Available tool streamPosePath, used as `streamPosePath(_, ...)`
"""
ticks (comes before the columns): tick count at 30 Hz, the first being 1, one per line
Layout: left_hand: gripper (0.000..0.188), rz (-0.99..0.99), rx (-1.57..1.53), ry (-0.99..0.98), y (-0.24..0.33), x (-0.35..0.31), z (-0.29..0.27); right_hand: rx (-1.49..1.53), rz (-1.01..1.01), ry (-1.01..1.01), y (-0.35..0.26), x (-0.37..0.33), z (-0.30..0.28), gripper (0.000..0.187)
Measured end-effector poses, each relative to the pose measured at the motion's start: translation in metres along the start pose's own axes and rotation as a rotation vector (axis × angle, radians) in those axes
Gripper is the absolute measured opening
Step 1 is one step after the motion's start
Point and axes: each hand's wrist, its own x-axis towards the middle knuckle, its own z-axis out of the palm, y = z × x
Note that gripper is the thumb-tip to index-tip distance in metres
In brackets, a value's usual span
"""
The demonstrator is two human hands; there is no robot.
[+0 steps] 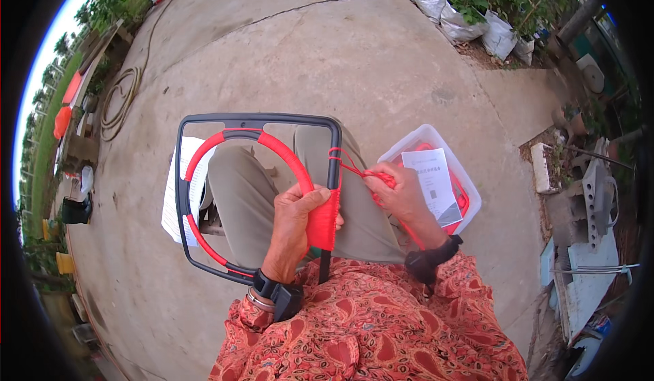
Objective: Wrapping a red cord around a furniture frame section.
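Note:
A dark square frame (259, 117) with a round ring (281, 151) inside it rests over my lap. Red cord covers much of the ring. At the frame's right side, tight red winding (322, 226) fills the space between ring and bar. My left hand (291, 221) is closed around this wound part, thumb on top. To its right, my right hand (398, 194) is closed on a bundle of red cord (381, 179). From that hand a strand (351, 166) runs to a loop around the right bar, above the winding.
Right of my knees stands a translucent plastic box (470, 185) with red material and a printed sheet (430, 173) in it. Another paper (176, 204) lies left of my legs. A coiled hose (122, 102), white sacks (463, 23) and scrap pieces (589, 272) edge the concrete ground (327, 61).

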Motion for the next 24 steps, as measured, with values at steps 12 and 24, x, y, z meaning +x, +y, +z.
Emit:
streamPosePath(12, 0.009, -0.067, 0.024, -0.046, -0.003, 0.003, 0.001, -0.413, 0.150, 0.185, 0.115, -0.052, -0.102, 0.017)
streamPosePath(24, 0.009, -0.017, 0.051, -0.031, 0.002, -0.001, 0.004, -0.193, 0.174, 0.106, 0.054, -0.026, -0.059, 0.028)
